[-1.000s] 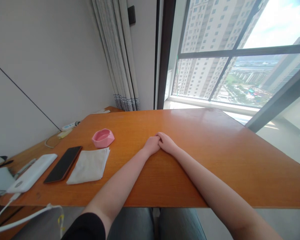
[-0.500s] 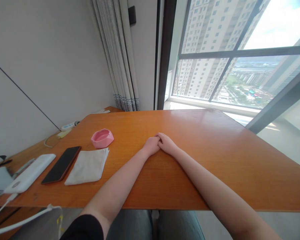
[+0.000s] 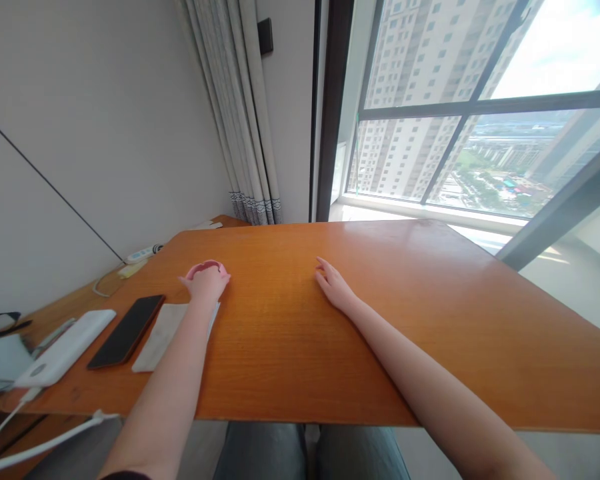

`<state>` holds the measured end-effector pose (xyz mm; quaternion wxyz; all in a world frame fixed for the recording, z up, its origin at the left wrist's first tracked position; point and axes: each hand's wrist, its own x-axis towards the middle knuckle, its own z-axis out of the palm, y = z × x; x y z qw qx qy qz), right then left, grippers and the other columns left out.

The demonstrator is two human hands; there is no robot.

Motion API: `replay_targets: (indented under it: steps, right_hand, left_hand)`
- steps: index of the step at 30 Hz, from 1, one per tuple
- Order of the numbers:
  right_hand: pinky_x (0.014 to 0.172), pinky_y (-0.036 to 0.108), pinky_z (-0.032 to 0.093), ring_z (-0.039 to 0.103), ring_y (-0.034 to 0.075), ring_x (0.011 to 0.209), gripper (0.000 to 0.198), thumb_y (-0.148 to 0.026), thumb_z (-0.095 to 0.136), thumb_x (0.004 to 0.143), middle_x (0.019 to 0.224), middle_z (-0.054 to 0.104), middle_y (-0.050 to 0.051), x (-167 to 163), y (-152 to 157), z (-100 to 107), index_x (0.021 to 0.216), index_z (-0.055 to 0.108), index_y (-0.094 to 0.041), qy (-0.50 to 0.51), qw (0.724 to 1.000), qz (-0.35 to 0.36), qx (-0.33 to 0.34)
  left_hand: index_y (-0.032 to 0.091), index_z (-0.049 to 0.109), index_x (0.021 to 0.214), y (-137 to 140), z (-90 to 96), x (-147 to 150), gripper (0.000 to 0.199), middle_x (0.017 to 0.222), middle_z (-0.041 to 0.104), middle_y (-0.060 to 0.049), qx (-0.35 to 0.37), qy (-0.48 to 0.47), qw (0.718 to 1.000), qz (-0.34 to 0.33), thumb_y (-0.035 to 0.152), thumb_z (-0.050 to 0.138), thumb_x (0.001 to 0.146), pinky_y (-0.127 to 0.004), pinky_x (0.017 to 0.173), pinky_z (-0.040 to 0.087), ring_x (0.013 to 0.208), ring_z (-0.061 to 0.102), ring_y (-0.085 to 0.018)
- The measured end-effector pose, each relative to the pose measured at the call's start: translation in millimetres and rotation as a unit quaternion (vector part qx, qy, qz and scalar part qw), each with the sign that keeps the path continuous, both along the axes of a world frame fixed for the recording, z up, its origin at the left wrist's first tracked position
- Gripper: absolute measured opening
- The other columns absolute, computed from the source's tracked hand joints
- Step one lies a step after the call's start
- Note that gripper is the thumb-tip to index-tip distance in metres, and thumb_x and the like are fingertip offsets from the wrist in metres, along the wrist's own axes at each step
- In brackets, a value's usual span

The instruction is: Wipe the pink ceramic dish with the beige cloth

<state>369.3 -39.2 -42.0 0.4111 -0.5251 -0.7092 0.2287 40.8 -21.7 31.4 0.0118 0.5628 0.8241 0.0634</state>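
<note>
A pink faceted ashtray (image 3: 213,265) stands on the wooden table, left of centre. My left hand (image 3: 207,283) reaches over it from the near side, thumb and fingers spread to its two sides and gripping it; the hand hides most of the ashtray. Below my left forearm lies a folded beige cloth (image 3: 164,333), partly covered by the arm. My right hand (image 3: 334,285) rests on the table near the middle, fingers loosely apart, holding nothing.
Left of the cloth lie a black phone (image 3: 126,333) and a white power bank (image 3: 66,350) with a white cable (image 3: 55,445). A power strip (image 3: 143,254) sits by the wall. The wooden table (image 3: 430,320) extends right towards a large window.
My clasped hands have come apart. The left has swung left onto the ashtray; the right has stayed near the middle, its fingers now loosely spread.
</note>
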Motion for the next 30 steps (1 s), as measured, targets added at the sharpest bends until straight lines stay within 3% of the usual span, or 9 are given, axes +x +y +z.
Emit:
replay_targets:
  steps: [3,7,12,15,17,20,24,28,30]
  right_hand:
    - [0.109,0.044,0.031,0.049,0.023,0.121,0.052,-0.047,0.033,0.091,0.122,0.058,0.012,0.3,1.1,1.0,0.134,0.042,-0.02,0.037,0.999,-0.005,-0.01]
    - [0.112,0.044,0.026,0.044,0.022,0.127,0.056,-0.056,0.03,0.09,0.127,0.056,0.009,1.2,2.9,2.4,0.133,0.044,-0.023,0.114,0.992,-0.035,-0.035]
    - [0.108,0.045,0.031,0.05,0.022,0.122,0.06,-0.062,0.027,0.088,0.124,0.058,0.007,8.1,5.4,4.7,0.133,0.042,-0.026,0.255,0.963,-0.068,-0.044]
    - [0.106,0.043,0.035,0.052,0.022,0.119,0.052,-0.057,0.036,0.086,0.121,0.06,0.007,11.0,4.8,8.0,0.124,0.05,-0.024,0.311,0.947,-0.076,-0.013]
    - [0.104,0.04,0.038,0.055,0.023,0.115,0.043,-0.05,0.047,0.081,0.116,0.063,0.007,10.6,3.5,10.5,0.112,0.058,-0.021,0.309,0.948,-0.072,-0.002]
    - [0.102,0.04,0.041,0.058,0.023,0.109,0.036,-0.036,0.055,0.074,0.113,0.065,0.006,8.0,1.6,12.2,0.106,0.062,-0.021,0.28,0.958,-0.055,-0.007]
    - [0.104,0.041,0.039,0.056,0.022,0.112,0.042,-0.024,0.055,0.069,0.116,0.064,0.005,4.3,1.2,9.1,0.11,0.061,-0.021,0.254,0.967,-0.036,0.001]
    - [0.107,0.042,0.035,0.054,0.022,0.116,0.039,-0.027,0.052,0.073,0.12,0.063,0.007,1.4,1.9,5.3,0.111,0.061,-0.021,0.242,0.97,-0.027,0.007]
    - [0.107,0.043,0.034,0.053,0.023,0.117,0.034,-0.032,0.051,0.077,0.12,0.062,0.008,0.2,1.2,5.4,0.108,0.061,-0.021,0.223,0.974,-0.029,0.016]
  left_hand:
    - [0.015,0.067,0.076,0.7,-5.4,6.0,0.026,0.084,0.067,-0.015,0.008,0.025,0.999,-0.028,0.038,0.053,0.08,-0.068,0.099,0.019,0.099,0.058,-0.038]
    - [0.016,0.065,0.091,-8.8,1.9,44.6,0.023,0.096,0.067,-0.015,0.064,0.038,0.988,-0.132,0.026,0.046,0.084,-0.065,0.104,0.017,0.106,0.054,-0.033]
    - [0.018,0.063,0.089,-35.9,6.1,140.1,0.016,0.1,0.067,-0.011,0.147,0.028,0.915,-0.376,0.028,0.051,0.085,-0.064,0.108,0.012,0.108,0.051,-0.029]
    - [0.017,0.063,0.092,-48.9,1.1,185.6,0.017,0.103,0.066,-0.011,0.114,0.008,0.886,-0.45,0.03,0.052,0.086,-0.064,0.109,0.013,0.108,0.052,-0.027]
    - [0.018,0.063,0.095,-52.3,-4.0,200.7,0.018,0.104,0.066,-0.01,0.087,-0.008,0.878,-0.47,0.029,0.051,0.087,-0.064,0.109,0.014,0.108,0.052,-0.026]
    - [0.018,0.062,0.101,-49.2,-11.7,204.3,0.022,0.104,0.066,-0.009,0.083,-0.019,0.873,-0.48,0.028,0.046,0.089,-0.064,0.109,0.014,0.109,0.052,-0.026]
    - [0.017,0.062,0.101,-37.1,-17.2,195.8,0.022,0.107,0.066,-0.01,0.078,-0.013,0.859,-0.505,0.028,0.049,0.088,-0.063,0.11,0.013,0.111,0.051,-0.026]
    - [0.018,0.062,0.096,-30.0,-15.8,188.8,0.019,0.105,0.066,-0.009,0.058,-0.029,0.843,-0.534,0.031,0.053,0.086,-0.058,0.112,0.014,0.11,0.053,-0.024]
    - [0.019,0.06,0.103,-32.1,-12.2,178.9,0.025,0.111,0.064,-0.008,0.058,-0.062,0.831,-0.549,0.035,0.054,0.085,-0.054,0.113,0.014,0.114,0.052,-0.023]
